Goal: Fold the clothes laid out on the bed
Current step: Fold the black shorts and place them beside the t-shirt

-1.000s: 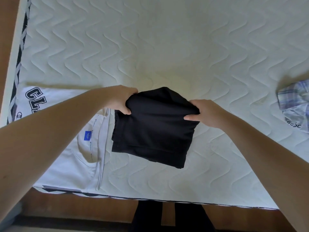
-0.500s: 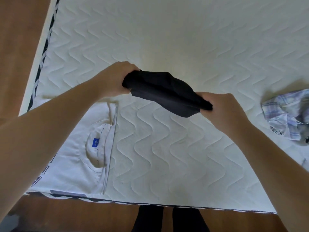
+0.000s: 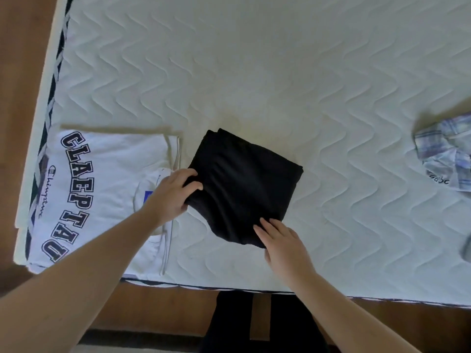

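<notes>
A black garment (image 3: 244, 184), folded into a compact square, lies flat on the white quilted mattress (image 3: 254, 72) near its front edge. My left hand (image 3: 175, 194) grips the garment's left edge, thumb on top and fingers curled under it. My right hand (image 3: 280, 238) rests on the near right corner with fingers stretched flat on the cloth. To the left lies a folded white T-shirt (image 3: 102, 189) with dark block letters, and my left hand reaches over its collar.
A crumpled plaid shirt (image 3: 446, 159) sits at the mattress's right edge. A brown wooden floor (image 3: 23, 72) shows to the left and below the bed. My dark-trousered legs (image 3: 254, 324) stand against the front edge.
The black garment was held bunched in the air between both hands; now it lies flat on the mattress beside the white T-shirt. My right hand has let go and lies flat.
</notes>
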Action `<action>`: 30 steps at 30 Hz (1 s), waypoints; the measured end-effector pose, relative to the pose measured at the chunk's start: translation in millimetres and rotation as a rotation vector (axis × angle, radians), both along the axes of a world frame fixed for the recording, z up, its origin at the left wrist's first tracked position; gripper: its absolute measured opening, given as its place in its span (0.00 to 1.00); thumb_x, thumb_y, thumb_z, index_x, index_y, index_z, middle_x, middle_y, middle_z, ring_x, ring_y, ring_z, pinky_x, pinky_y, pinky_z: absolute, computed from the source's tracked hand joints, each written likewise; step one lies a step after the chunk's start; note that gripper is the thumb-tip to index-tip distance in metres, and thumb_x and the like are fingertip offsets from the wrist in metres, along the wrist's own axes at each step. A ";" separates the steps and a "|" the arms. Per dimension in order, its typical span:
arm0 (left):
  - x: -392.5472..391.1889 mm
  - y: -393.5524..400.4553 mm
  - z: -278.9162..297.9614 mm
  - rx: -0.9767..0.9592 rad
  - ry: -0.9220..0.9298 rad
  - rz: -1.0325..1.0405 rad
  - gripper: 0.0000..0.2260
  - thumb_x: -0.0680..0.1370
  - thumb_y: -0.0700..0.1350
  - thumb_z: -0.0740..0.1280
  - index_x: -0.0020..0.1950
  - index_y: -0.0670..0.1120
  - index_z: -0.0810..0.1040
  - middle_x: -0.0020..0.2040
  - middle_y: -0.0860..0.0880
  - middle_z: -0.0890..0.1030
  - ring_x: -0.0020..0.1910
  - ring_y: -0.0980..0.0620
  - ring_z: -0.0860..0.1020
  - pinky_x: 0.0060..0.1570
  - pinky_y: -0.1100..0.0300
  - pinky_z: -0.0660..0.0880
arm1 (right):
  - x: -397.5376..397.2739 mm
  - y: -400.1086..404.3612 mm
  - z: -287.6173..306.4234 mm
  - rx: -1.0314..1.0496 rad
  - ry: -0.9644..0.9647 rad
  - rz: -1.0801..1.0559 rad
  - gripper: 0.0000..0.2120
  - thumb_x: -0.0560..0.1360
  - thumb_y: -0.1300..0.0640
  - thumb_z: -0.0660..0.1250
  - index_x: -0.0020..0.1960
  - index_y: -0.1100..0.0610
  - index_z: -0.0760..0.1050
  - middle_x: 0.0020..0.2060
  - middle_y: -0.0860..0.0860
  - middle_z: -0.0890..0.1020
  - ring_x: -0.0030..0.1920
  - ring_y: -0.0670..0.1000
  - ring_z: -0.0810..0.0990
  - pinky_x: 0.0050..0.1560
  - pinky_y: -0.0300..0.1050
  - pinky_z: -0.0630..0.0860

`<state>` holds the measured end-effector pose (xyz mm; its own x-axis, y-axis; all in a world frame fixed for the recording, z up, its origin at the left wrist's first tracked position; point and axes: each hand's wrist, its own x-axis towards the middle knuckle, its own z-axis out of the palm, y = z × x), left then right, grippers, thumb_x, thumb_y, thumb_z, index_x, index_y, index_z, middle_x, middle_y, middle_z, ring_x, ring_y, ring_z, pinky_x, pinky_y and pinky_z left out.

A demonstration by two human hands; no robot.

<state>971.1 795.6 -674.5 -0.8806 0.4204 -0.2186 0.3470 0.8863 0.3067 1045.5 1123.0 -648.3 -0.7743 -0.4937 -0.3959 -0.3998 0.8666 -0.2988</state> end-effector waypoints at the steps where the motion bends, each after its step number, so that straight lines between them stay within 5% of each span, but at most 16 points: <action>1: 4.1 -3.1 -0.8 -0.012 -0.055 -0.004 0.30 0.61 0.39 0.79 0.62 0.49 0.74 0.68 0.42 0.69 0.64 0.41 0.71 0.52 0.46 0.76 | 1.4 2.3 -4.6 -0.007 -0.028 0.040 0.28 0.72 0.52 0.72 0.71 0.51 0.72 0.71 0.49 0.72 0.71 0.53 0.71 0.66 0.48 0.72; 4: 2.1 -10.7 4.0 0.004 -0.165 -0.007 0.25 0.69 0.56 0.71 0.64 0.54 0.73 0.72 0.49 0.63 0.69 0.47 0.65 0.58 0.49 0.71 | -10.6 13.0 -8.2 -0.140 -0.064 -0.022 0.23 0.77 0.46 0.64 0.70 0.51 0.72 0.70 0.49 0.72 0.70 0.52 0.69 0.67 0.49 0.68; 7: -11.5 -7.2 12.8 0.096 -0.175 0.142 0.18 0.74 0.63 0.60 0.60 0.56 0.75 0.69 0.52 0.66 0.65 0.50 0.70 0.63 0.48 0.69 | -43.3 19.9 -1.8 -0.270 0.049 -0.260 0.18 0.78 0.51 0.66 0.66 0.53 0.74 0.63 0.49 0.76 0.64 0.52 0.74 0.63 0.48 0.70; 11: -35.6 6.4 12.0 0.303 -0.206 0.549 0.25 0.76 0.59 0.68 0.70 0.52 0.68 0.66 0.53 0.69 0.64 0.53 0.71 0.63 0.56 0.68 | -100.1 17.6 0.3 -0.297 0.050 -0.494 0.25 0.78 0.50 0.66 0.72 0.54 0.67 0.68 0.50 0.72 0.68 0.54 0.69 0.67 0.52 0.66; 15: -56.3 19.3 7.5 0.471 -0.444 0.849 0.34 0.70 0.62 0.73 0.72 0.55 0.65 0.55 0.56 0.77 0.52 0.58 0.77 0.48 0.64 0.71 | -146.8 6.5 -7.2 -0.116 -0.093 -0.393 0.34 0.77 0.40 0.65 0.77 0.51 0.58 0.71 0.50 0.69 0.72 0.55 0.64 0.70 0.54 0.61; 21: -71.4 17.9 -6.7 0.262 -0.674 0.854 0.27 0.67 0.58 0.78 0.60 0.47 0.77 0.52 0.49 0.81 0.51 0.47 0.80 0.57 0.49 0.77 | -174.9 13.1 -23.5 0.042 -0.139 -0.314 0.24 0.75 0.40 0.67 0.63 0.55 0.73 0.54 0.54 0.78 0.56 0.58 0.76 0.57 0.52 0.73; 24: -75.3 17.9 -2.1 0.219 -0.731 0.792 0.29 0.64 0.59 0.79 0.58 0.49 0.75 0.51 0.53 0.80 0.49 0.51 0.79 0.48 0.57 0.76 | -178.6 22.9 -27.1 -0.004 -0.089 -0.341 0.25 0.72 0.41 0.71 0.62 0.55 0.73 0.58 0.55 0.74 0.59 0.58 0.72 0.59 0.51 0.71; 27: -80.5 19.4 0.1 0.284 -0.824 0.795 0.21 0.63 0.57 0.81 0.50 0.53 0.78 0.46 0.55 0.82 0.46 0.55 0.81 0.40 0.63 0.73 | -179.5 24.8 -27.4 -0.101 -0.295 -0.416 0.33 0.69 0.43 0.75 0.68 0.54 0.67 0.62 0.52 0.73 0.61 0.56 0.72 0.61 0.51 0.72; 30: -84.0 21.0 1.9 0.306 -0.855 0.796 0.15 0.64 0.55 0.80 0.47 0.57 0.81 0.44 0.55 0.84 0.44 0.55 0.83 0.40 0.63 0.75 | -182.4 24.2 -25.4 -0.099 -0.400 -0.398 0.26 0.71 0.44 0.74 0.62 0.56 0.72 0.56 0.52 0.78 0.56 0.55 0.78 0.56 0.52 0.76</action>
<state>887.1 816.6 -672.6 -0.5362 -0.0381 -0.8433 -0.6810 0.6098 0.4054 863.1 1147.2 -673.6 -0.7076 -0.2446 -0.6629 0.1121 0.8874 -0.4471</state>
